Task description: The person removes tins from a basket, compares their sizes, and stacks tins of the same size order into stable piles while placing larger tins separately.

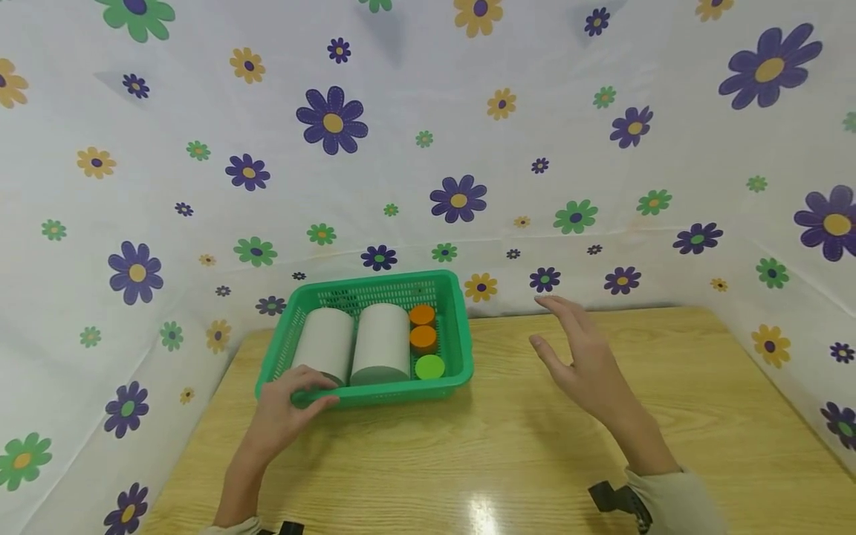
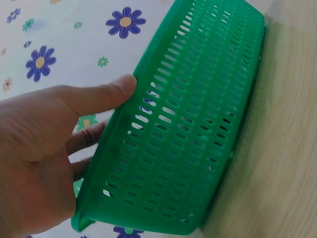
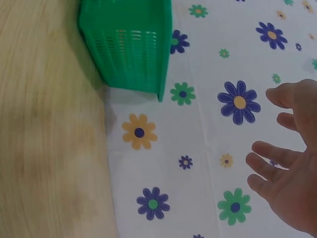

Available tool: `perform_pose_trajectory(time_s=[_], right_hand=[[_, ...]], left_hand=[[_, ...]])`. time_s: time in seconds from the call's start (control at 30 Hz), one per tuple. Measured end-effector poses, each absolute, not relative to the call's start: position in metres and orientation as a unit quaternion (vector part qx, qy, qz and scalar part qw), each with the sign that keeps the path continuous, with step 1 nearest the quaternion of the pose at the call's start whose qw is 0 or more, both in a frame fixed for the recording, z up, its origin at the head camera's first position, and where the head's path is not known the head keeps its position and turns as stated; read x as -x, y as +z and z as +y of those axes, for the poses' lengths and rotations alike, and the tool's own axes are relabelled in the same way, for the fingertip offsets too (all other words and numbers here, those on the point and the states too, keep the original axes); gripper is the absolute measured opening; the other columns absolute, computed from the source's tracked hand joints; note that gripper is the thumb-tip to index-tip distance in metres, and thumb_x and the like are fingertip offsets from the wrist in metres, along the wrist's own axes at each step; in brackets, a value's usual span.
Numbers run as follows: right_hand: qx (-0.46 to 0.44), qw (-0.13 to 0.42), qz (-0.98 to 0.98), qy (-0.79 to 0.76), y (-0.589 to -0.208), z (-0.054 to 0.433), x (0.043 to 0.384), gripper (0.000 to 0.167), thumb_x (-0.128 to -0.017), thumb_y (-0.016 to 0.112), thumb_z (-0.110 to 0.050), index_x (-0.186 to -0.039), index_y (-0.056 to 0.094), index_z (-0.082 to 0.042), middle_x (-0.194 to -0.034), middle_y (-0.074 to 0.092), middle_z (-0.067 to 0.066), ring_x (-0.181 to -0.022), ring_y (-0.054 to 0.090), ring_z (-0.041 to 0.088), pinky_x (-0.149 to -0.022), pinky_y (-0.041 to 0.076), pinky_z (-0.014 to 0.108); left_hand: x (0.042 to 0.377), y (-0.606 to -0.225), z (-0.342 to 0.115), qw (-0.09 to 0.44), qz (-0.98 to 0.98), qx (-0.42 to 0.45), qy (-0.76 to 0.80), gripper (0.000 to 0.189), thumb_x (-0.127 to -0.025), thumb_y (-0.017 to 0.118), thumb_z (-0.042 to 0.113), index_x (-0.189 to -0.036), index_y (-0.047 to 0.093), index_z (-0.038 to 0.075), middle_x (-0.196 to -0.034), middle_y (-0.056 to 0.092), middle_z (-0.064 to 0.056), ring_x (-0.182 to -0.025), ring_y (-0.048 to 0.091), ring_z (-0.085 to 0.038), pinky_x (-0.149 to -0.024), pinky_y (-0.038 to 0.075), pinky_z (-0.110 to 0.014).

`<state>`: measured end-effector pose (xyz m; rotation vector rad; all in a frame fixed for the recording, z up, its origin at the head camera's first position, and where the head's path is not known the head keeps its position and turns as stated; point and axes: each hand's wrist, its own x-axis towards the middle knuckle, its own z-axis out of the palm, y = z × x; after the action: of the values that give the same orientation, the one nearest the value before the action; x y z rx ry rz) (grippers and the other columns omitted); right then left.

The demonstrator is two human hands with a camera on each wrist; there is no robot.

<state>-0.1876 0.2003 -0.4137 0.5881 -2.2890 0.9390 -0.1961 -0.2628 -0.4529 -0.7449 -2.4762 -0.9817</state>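
A green plastic basket with slotted walls stands at the back left of the table. Inside lie two large white cylinders side by side. To their right are two orange round-topped items and a lime-green one. My left hand grips the near rim at its left end, thumb on the outer side and fingers over the inner side. In the left wrist view the thumb presses the basket wall. My right hand hovers right of the basket, fingers spread, touching nothing.
The wooden table reaches to a white flowered cloth hung behind it and along both sides. The basket's far side stands close to the back cloth. Dark straps with small devices sit at the wrists.
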Motion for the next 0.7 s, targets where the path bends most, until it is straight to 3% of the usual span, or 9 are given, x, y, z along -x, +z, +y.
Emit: perform_pose_trajectory(time_s=[0.2, 0.7], right_hand=[[-0.24, 0.275, -0.861, 0.355, -0.417, 0.181, 0.193, 0.057, -0.095, 0.072, -0.01, -0.148, 0.051, -0.009, -0.147, 0.051, 0.014, -0.139, 0.045, 0.034, -0.108, 0.038, 0.059], [-0.304, 0.225, -0.844, 0.381, -0.423, 0.124, 0.22, 0.045, -0.096, 0.073, -0.011, -0.138, 0.059, -0.006, -0.141, 0.054, 0.009, -0.136, 0.049, 0.029, -0.11, 0.04, 0.05]], left_hand=[[0.199, -0.455, -0.265, 0.2, -0.867, 0.269, -0.368, 0.022, -0.078, 0.089, 0.006, -0.096, 0.078, 0.01, -0.097, 0.072, 0.009, -0.094, 0.067, -0.014, -0.087, 0.045, -0.015], [0.196, -0.453, -0.263, 0.194, -0.864, 0.254, -0.389, 0.022, -0.078, 0.09, 0.006, -0.096, 0.078, 0.012, -0.1, 0.071, 0.007, -0.097, 0.066, -0.015, -0.088, 0.045, -0.015]])
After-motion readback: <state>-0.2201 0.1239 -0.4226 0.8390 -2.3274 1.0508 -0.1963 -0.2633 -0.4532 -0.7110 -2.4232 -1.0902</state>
